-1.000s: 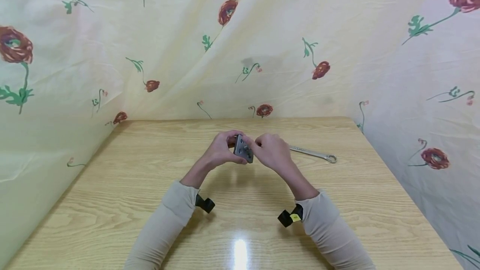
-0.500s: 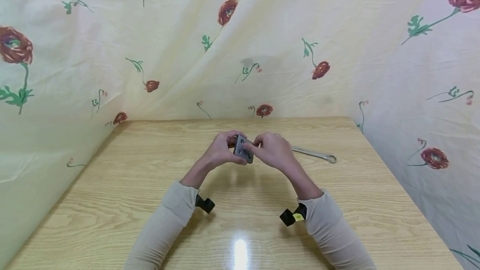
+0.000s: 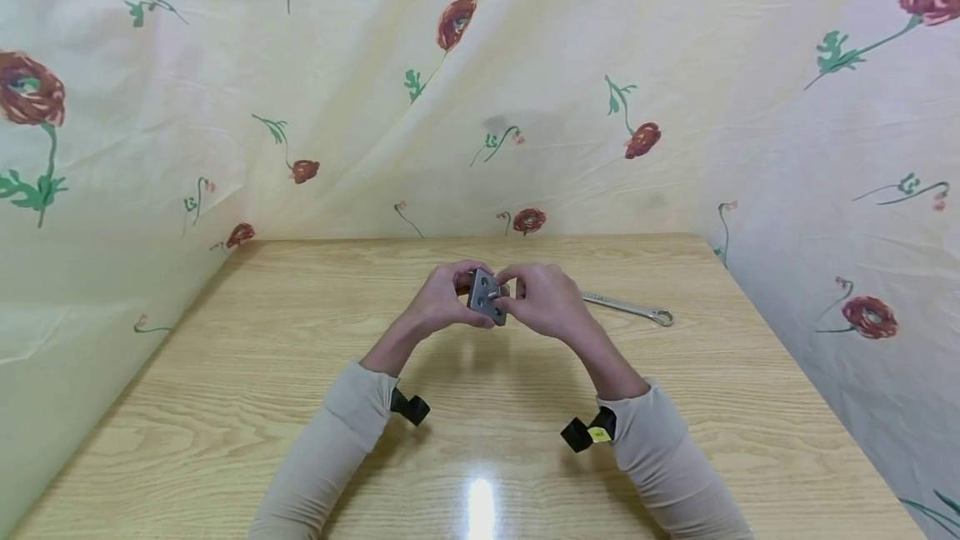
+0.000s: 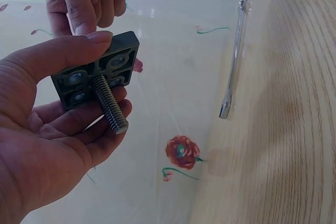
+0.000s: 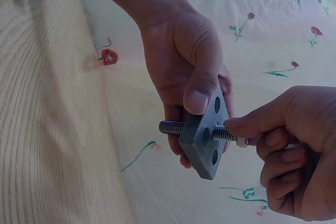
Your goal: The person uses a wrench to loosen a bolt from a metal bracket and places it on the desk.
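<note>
A grey square plate (image 5: 200, 145) with several round holes is held up above the table by my left hand (image 3: 438, 302), thumb on one edge and fingers beneath. Through its middle runs a threaded bolt (image 4: 109, 106), whose free end sticks out well past the ribbed back in the left wrist view. On the other side, in the right wrist view, the hex head (image 5: 242, 142) stands apart from the plate with bare thread between them. My right hand (image 5: 299, 156) pinches the bolt near this head with thumb and index finger, its other fingers curled.
A combination wrench (image 3: 630, 307) lies on the wood-grain table (image 3: 262, 407), right of my right hand. Flower-printed cloth (image 3: 360, 107) hangs behind the table and along both sides. Black wrist-camera mounts (image 3: 588, 433) stick out by the cuffs.
My right hand has shifted slightly right, and its index finger and thumb have moved from over the plate's face to around the bolt's head end. My left hand and the plate stay put.
</note>
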Tool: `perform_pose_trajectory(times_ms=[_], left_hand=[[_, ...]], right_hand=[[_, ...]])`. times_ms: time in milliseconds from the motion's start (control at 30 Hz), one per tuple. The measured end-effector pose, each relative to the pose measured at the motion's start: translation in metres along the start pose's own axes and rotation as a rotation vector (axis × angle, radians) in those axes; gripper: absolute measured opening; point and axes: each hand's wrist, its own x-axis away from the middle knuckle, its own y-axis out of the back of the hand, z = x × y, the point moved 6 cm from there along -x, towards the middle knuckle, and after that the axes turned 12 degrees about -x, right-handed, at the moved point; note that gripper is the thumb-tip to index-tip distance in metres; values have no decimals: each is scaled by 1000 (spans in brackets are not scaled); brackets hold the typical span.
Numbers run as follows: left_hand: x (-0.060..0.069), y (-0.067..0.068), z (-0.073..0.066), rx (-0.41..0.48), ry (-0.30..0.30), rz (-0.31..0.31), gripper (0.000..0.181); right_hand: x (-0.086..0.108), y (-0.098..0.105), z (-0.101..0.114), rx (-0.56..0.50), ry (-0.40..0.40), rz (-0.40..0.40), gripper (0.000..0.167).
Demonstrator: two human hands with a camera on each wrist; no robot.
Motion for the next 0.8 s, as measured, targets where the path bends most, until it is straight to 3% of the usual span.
perform_pose_trajectory(times_ms=[300,500,633,800], left_hand=[[-1,1,0,0,-13,-1,62],[-1,0,-1,-5,-13,4,63],[-1,0,-1,-4,-1,2,66],[0,1,-1,-4,-12,-4,64]], right_hand=[[1,0,5,-2,112,-29,22],[2,0,5,1,134,-19,27],[2,0,3,-35,85,-4,39],[1,5,-2,-35,-60,-65,54]])
